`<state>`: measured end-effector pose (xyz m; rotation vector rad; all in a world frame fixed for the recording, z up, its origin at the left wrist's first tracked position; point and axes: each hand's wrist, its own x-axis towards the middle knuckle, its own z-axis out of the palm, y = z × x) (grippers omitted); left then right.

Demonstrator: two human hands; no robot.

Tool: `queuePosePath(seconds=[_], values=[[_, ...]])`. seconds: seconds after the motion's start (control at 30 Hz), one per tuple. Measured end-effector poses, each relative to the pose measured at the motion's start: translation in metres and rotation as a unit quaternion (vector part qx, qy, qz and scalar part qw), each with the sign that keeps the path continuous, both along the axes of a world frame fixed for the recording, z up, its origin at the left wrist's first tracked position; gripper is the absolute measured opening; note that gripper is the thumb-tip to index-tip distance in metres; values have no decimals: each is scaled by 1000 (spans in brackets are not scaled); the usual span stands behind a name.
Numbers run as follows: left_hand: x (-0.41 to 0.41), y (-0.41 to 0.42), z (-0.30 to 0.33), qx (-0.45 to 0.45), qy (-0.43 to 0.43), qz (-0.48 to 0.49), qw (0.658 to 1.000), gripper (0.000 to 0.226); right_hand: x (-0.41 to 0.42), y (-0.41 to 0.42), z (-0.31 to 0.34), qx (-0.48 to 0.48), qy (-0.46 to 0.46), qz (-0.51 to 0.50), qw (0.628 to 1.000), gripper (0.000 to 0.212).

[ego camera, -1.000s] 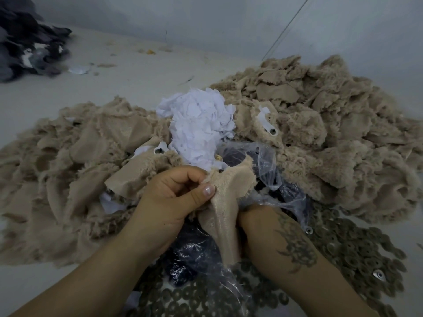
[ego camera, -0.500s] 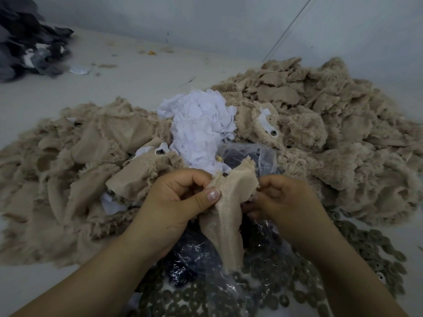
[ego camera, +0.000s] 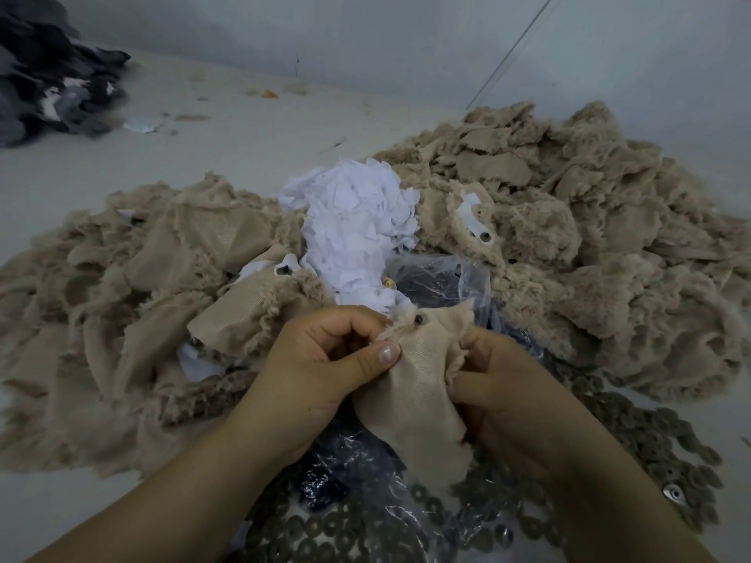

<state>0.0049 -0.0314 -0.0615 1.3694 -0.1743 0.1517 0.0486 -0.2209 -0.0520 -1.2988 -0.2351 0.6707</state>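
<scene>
A small beige plush fabric piece (ego camera: 414, 384) hangs between both hands, knit backing toward me, with a small dark round part (ego camera: 418, 318) showing near its top edge. My left hand (ego camera: 325, 363) pinches the piece's upper left edge, thumb on the backing. My right hand (ego camera: 500, 384) grips its right edge, fingers curled behind the fabric and partly hidden.
Beige fabric pieces lie heaped at the left (ego camera: 122, 302) and at the right (ego camera: 569, 245). White scraps (ego camera: 357, 233) are piled between them. A clear plastic bag (ego camera: 443, 278) of dark parts lies under the hands. Round washers (ego camera: 634, 440) spread at lower right. Dark fabric (ego camera: 48, 83) sits far left.
My right hand came up from under the piece and took hold of its right edge. The piece now spreads wider, and a dark round part shows near its top.
</scene>
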Motion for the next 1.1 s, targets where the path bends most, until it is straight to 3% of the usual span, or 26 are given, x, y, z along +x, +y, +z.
queuePosePath(seconds=[0.2, 0.43, 0.6, 0.7, 0.9, 1.03, 1.1], values=[[0, -3, 1, 30, -7, 0, 1000, 16, -9, 2, 8, -110, -209, -86, 968, 17], [-1, -9, 0, 66, -20, 49, 996, 13, -19, 14, 9, -179, -360, -161, 902, 9], [-2, -9, -3, 63, -9, 62, 996, 9, -16, 12, 6, -227, -425, -178, 858, 24], [-2, -9, -3, 64, -21, 69, 995, 21, -16, 12, 6, -244, -426, -173, 854, 34], [-1, -10, -2, 138, -63, 81, 985, 19, -21, 12, 13, -127, -327, -160, 923, 53], [-3, -12, 1, 131, -57, 73, 987, 20, -24, 17, 8, -128, -287, -199, 928, 33], [-3, -11, 3, 78, -22, 59, 995, 15, -23, 17, 4, -126, -260, -213, 934, 40]])
